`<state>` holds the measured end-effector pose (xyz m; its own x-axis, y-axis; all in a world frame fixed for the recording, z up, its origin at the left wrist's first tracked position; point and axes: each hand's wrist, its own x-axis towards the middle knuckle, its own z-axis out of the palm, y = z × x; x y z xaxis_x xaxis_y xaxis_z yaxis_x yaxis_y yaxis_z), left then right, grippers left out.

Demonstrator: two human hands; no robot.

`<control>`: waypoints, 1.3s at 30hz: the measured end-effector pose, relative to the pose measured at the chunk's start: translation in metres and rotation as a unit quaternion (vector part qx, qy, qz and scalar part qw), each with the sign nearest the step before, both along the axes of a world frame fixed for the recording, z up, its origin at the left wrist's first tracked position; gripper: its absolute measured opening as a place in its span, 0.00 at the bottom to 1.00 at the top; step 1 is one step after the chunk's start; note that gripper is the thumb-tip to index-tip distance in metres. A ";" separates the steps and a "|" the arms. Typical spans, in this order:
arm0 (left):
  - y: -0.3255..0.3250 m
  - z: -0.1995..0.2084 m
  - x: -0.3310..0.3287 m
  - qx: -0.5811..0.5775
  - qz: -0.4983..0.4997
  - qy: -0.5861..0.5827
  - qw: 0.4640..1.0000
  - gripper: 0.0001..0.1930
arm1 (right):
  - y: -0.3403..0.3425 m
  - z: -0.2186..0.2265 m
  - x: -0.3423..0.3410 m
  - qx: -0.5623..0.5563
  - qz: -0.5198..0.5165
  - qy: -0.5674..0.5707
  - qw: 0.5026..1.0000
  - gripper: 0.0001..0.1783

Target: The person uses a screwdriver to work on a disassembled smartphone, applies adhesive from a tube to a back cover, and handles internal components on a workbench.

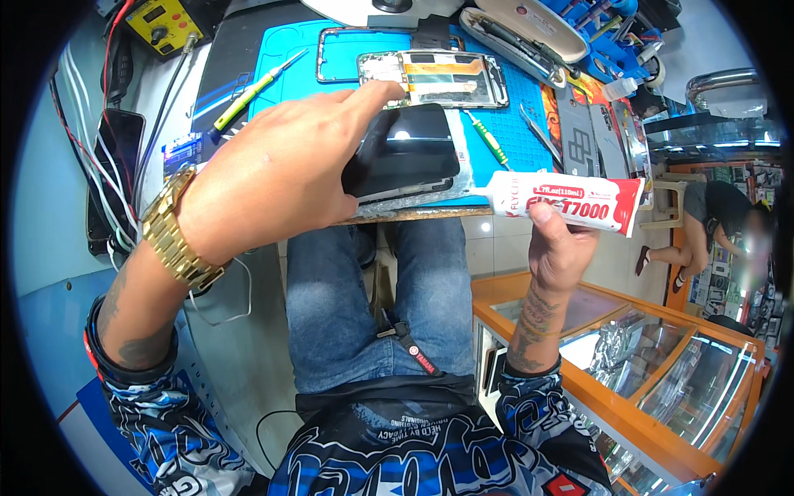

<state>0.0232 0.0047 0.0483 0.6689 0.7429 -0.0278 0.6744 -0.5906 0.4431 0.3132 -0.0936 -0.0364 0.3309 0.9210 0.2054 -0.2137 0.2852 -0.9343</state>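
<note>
A black phone screen (411, 153) lies near the table's front edge, its glossy face up, on a clear plastic sheet (465, 169). My left hand (277, 161) spans the screen's left end, thumb at the near edge and index finger reaching past the far edge. In my right hand (562, 248) is a white and red glue tube (571, 201), held level with its nozzle pointing left, close to the screen's near right corner. Whether the nozzle touches anything cannot be made out. Behind the screen rests an opened phone body (447, 78) with orange flex cables.
A blue work mat (281, 54) carries a dark phone frame (331, 50), a yellow-green pen tool (256, 93), a green screwdriver (488, 139) and tweezers (540, 132). A tool case (529, 29) stands behind. Cables (91, 145) hang at left; a glass showcase (645, 355) and another person (724, 215) are right.
</note>
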 end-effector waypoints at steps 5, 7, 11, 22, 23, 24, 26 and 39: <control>0.001 -0.002 0.000 0.009 0.002 0.013 1.000 0.50 | 0.003 0.001 -0.011 -0.009 0.000 -0.027 1.000 0.23; -0.001 -0.003 0.000 0.013 0.003 0.009 1.000 0.52 | 0.003 0.002 -0.014 -0.020 0.003 -0.046 0.999 0.22; -0.001 -0.001 0.002 -0.006 0.014 0.017 1.000 0.53 | 0.004 0.002 -0.014 -0.014 0.012 -0.053 0.998 0.21; -0.001 -0.004 0.000 0.006 0.009 -0.011 1.000 0.54 | 0.005 0.001 -0.015 -0.010 0.013 -0.073 0.997 0.20; -0.002 -0.004 -0.001 0.005 0.012 -0.010 1.000 0.55 | 0.005 0.000 -0.014 -0.008 0.012 -0.070 0.997 0.20; -0.002 -0.004 0.000 0.003 0.014 -0.008 1.000 0.55 | 0.005 -0.001 -0.013 -0.005 0.011 -0.067 0.998 0.21; 0.000 -0.005 0.000 0.008 0.009 -0.010 1.000 0.55 | 0.005 -0.002 -0.012 -0.001 0.006 -0.065 0.998 0.21; 0.002 -0.008 -0.001 0.014 -0.003 -0.002 1.000 0.56 | 0.004 -0.006 -0.010 0.006 -0.003 -0.056 0.998 0.25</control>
